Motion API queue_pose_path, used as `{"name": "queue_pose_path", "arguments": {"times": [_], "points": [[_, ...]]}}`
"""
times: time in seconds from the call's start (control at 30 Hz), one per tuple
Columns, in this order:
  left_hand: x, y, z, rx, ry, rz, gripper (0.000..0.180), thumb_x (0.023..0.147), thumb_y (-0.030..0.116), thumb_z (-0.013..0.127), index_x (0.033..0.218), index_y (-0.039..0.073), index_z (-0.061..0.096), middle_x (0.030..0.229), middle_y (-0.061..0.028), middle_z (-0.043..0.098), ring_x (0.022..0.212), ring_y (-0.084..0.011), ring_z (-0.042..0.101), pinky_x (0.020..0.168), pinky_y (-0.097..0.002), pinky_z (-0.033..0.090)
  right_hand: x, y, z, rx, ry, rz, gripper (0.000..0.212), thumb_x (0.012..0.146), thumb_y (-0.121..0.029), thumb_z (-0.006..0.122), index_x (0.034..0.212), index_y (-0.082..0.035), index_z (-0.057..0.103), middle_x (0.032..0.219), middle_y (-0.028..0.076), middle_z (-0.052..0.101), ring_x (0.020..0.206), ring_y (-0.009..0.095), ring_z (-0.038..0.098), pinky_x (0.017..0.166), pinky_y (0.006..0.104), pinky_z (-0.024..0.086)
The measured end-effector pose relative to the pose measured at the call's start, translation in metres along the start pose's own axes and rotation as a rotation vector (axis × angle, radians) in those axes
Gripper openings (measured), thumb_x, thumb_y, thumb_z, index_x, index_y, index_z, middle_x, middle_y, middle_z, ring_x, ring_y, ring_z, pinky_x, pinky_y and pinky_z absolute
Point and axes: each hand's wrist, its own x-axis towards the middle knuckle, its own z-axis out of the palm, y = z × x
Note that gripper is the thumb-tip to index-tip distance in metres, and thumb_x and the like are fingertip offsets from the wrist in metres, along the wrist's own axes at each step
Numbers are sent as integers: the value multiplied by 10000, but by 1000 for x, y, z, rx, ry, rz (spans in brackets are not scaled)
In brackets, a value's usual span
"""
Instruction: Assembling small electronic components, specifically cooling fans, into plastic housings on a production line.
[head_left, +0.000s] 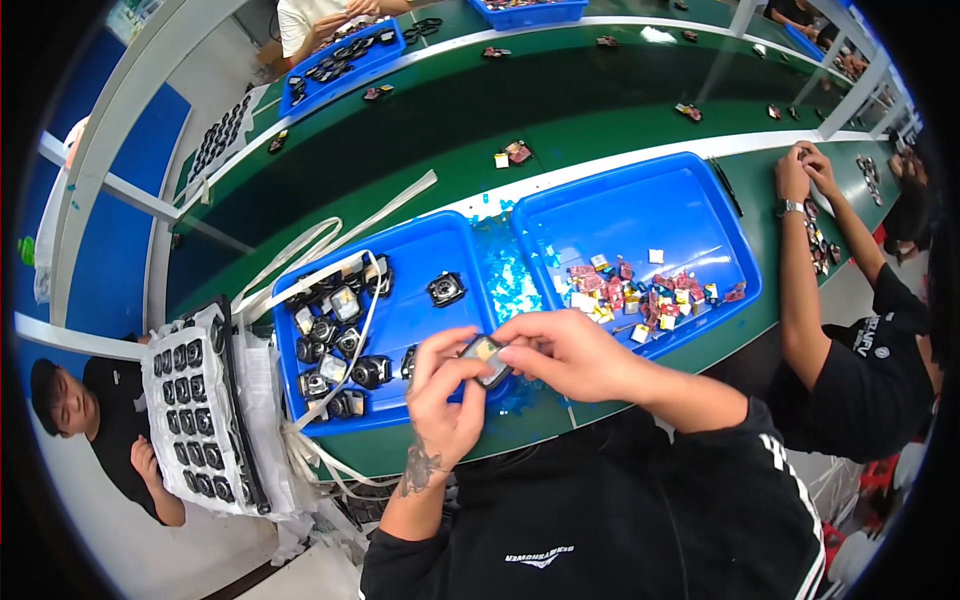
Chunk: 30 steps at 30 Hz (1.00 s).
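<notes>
My left hand (447, 395) is closed around the edge of a small black plastic housing (488, 362) with a pale, yellowish insert in its open face. My right hand (560, 350) grips the same housing from the other side, its thumb pressed on the face. Both hands are over the near right corner of a blue tray (425, 245) that holds similar black housings (372, 371), some with round lens-like fronts. One housing (446, 289) lies apart from the pile. In a second blue tray (610, 220), to the right, lie small red circuit boards (650, 305) with white and yellow blocks.
Blue film scraps (510, 265) lie between the trays. White straps (320, 240) cross the left tray. A foam tray (160, 400) of housings stands left beside a person (115, 420). Parts dot the green conveyor (440, 130) beyond. A co-worker's hands (805, 170) work at right.
</notes>
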Motion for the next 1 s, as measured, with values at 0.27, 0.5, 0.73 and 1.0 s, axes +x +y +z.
{"name": "queue_pose_path", "arguments": {"times": [0.27,0.5,0.73,1.0], "points": [[-11,-2,32,-811,9,-450,342,903,-77,562,1241,-41,519,1101,-201,633,848,-233,685,728,-305,585,-41,21,-19,-12,549,-21,173,870,-35,681,1026,-17,607,792,18,649,679,66,603,610,224,476],[1,-3,32,-906,200,-564,386,936,1,544,1308,16,443,1126,-157,611,842,-230,680,736,-301,577,-93,49,-112,-629,633,208,122,798,-31,695,915,-6,671,871,143,640,743,276,637,655,357,517],[0,4,36,-887,76,-543,333,944,-21,519,1275,-8,491,1176,-123,574,973,-218,650,817,-310,542,-87,62,-102,-637,897,41,76,825,8,657,897,-10,673,842,127,653,780,256,632,676,329,494],[14,16,40,-405,-15,-284,350,848,12,680,1194,16,626,1142,-71,540,886,-140,591,809,-260,503,-60,16,-47,240,707,-67,53,913,-3,619,962,3,597,816,-8,613,704,15,531,603,166,402]]}}
